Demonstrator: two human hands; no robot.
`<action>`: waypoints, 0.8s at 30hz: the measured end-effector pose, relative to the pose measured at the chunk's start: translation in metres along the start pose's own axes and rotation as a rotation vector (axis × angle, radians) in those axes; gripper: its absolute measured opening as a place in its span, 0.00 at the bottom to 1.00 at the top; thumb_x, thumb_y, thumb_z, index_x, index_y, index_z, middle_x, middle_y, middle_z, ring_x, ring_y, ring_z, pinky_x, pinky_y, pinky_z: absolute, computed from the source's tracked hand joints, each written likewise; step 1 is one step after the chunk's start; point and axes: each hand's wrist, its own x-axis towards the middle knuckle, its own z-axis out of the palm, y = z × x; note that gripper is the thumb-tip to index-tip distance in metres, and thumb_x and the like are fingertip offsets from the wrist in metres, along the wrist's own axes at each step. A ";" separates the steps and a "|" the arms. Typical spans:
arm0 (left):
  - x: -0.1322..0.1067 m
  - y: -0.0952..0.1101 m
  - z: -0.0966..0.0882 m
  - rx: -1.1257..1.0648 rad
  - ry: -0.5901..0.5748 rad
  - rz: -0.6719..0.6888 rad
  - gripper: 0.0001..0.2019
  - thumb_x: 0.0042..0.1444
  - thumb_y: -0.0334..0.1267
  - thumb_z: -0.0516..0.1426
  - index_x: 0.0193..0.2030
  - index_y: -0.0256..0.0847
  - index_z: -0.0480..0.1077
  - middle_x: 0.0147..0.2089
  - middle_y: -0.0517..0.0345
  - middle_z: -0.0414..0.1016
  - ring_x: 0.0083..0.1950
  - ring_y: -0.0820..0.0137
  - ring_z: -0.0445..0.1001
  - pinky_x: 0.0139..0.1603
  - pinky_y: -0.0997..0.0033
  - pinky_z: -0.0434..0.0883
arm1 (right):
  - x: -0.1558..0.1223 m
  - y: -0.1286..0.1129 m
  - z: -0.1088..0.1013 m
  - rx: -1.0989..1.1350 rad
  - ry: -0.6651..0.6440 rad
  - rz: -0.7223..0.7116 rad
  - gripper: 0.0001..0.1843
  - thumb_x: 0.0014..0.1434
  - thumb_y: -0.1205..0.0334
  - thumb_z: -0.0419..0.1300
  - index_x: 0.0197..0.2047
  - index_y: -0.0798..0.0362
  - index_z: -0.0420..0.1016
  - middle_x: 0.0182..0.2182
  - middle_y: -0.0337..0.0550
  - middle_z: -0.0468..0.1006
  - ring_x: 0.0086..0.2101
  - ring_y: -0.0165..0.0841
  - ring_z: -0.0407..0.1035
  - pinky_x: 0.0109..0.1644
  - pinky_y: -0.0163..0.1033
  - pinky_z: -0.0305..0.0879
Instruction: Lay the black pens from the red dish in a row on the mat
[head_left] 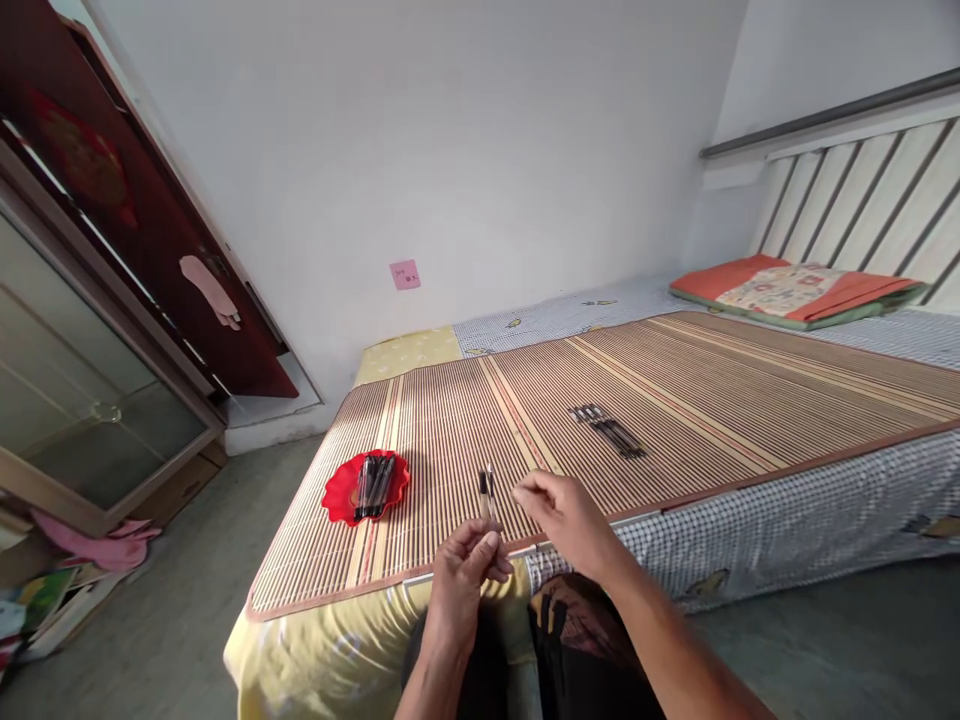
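Note:
My left hand [469,560] is closed at the mat's front edge, thumb against fingers. Upright from its pinch stands a clear pen barrel [484,495] with a dark upper part, and close beside it a slim dark piece [490,480] with a pale tip, like a pen refill. To the right, my right hand [551,505] is raised with its fingertips pinched together, apart from the pen pieces; whatever it may hold is too small to make out. A red scalloped plate [341,490] at left bears several black pens [375,487]. Several more pens [611,432] lie side by side at right.
The striped bamboo mat [442,430] covers a bed with yellow and checked sheets. Folded orange bedding [802,288] lies by the white slatted headboard [862,195]. A pink note [405,275] is on the wall. A dark red door [150,220] and a glass-fronted cabinet [82,370] stand left.

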 end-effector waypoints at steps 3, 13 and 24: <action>-0.010 0.000 0.002 0.010 -0.068 -0.022 0.22 0.46 0.52 0.74 0.36 0.35 0.79 0.26 0.60 0.76 0.25 0.75 0.73 0.26 0.77 0.70 | 0.008 -0.004 -0.011 0.222 -0.003 0.040 0.19 0.68 0.45 0.60 0.43 0.52 0.82 0.35 0.43 0.81 0.33 0.34 0.74 0.36 0.38 0.68; -0.023 0.000 0.005 0.037 -0.153 -0.078 0.22 0.50 0.55 0.71 0.39 0.36 0.80 0.27 0.58 0.77 0.24 0.73 0.74 0.25 0.75 0.70 | 0.008 -0.003 0.000 0.435 -0.006 0.080 0.23 0.60 0.40 0.68 0.35 0.55 0.83 0.26 0.41 0.79 0.26 0.29 0.69 0.31 0.35 0.64; -0.030 -0.012 -0.017 0.194 -0.108 -0.042 0.26 0.50 0.60 0.69 0.44 0.38 0.83 0.29 0.55 0.79 0.26 0.68 0.78 0.28 0.71 0.73 | 0.004 -0.017 -0.034 0.598 0.560 -0.133 0.11 0.64 0.52 0.68 0.40 0.52 0.82 0.39 0.44 0.82 0.34 0.31 0.75 0.41 0.37 0.74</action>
